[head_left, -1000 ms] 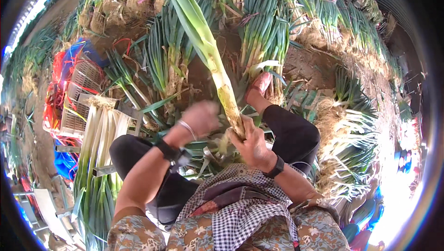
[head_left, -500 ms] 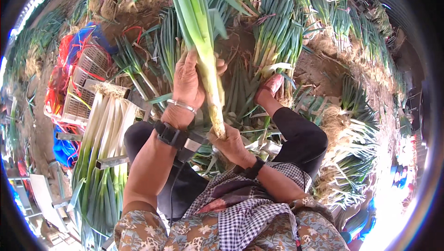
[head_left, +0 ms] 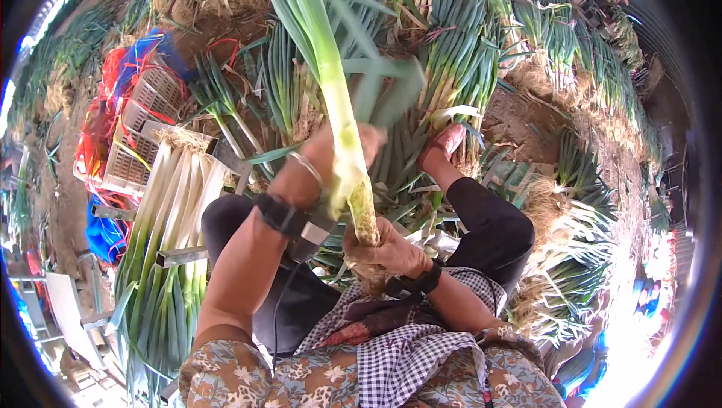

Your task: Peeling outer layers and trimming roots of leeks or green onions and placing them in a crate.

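A large leek point(head_left: 331, 69) stands tilted in front of me, green leaves up and pale stem down. My right hand point(head_left: 395, 251) is closed around its lower end, near the brownish, dirty part, with roots hanging below the fist. Higher up the stem, my left hand point(head_left: 342, 156) is smeared by motion and partly behind the leek. It seems closed on a loosened outer leaf point(head_left: 395, 92), which trails bent and blurred to the right of the stem. Stripped leaves lie between my legs.
Cleaned leeks point(head_left: 169, 197) rest on a metal rack at my left. Beyond it stands a beige plastic crate point(head_left: 147, 118) with red and blue ties. Bundled leeks point(head_left: 466, 54) stand ahead; a rooty pile point(head_left: 564, 257) lies at my right.
My left hand has moved down and slightly right along the stem, a leaf bending down with it. My right hand and the leek's lower end have shifted slightly down and right.
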`<state>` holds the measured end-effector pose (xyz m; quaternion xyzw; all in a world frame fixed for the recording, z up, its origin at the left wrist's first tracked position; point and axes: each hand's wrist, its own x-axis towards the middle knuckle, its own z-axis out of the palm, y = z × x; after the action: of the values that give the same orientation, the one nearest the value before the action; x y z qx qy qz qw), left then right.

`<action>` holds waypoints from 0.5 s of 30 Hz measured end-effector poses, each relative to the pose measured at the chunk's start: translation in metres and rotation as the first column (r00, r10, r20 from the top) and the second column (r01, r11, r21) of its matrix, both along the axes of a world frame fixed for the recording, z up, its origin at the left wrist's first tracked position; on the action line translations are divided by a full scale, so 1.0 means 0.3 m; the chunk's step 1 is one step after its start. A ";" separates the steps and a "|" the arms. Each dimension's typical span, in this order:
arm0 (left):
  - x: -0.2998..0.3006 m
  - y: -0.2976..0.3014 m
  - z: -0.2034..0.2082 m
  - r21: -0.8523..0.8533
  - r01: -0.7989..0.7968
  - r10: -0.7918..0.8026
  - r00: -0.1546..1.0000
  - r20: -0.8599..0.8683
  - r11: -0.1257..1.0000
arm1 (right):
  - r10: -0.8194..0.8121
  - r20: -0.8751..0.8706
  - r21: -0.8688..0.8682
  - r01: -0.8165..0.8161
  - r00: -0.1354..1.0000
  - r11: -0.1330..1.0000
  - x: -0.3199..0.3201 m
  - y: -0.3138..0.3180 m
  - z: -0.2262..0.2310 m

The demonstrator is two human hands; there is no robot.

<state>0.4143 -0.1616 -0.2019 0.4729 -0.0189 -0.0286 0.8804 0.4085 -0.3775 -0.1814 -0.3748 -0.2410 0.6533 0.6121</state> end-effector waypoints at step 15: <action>-0.012 -0.082 0.148 -0.187 -0.449 0.468 0.881 0.073 0.874 | -0.384 0.646 0.018 0.489 0.660 0.872 0.046 0.089 0.019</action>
<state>0.4108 -0.1861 -0.1575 0.3904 0.0406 0.2104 0.8954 0.4224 -0.3509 -0.1758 -0.6650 -0.2823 0.3392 0.6025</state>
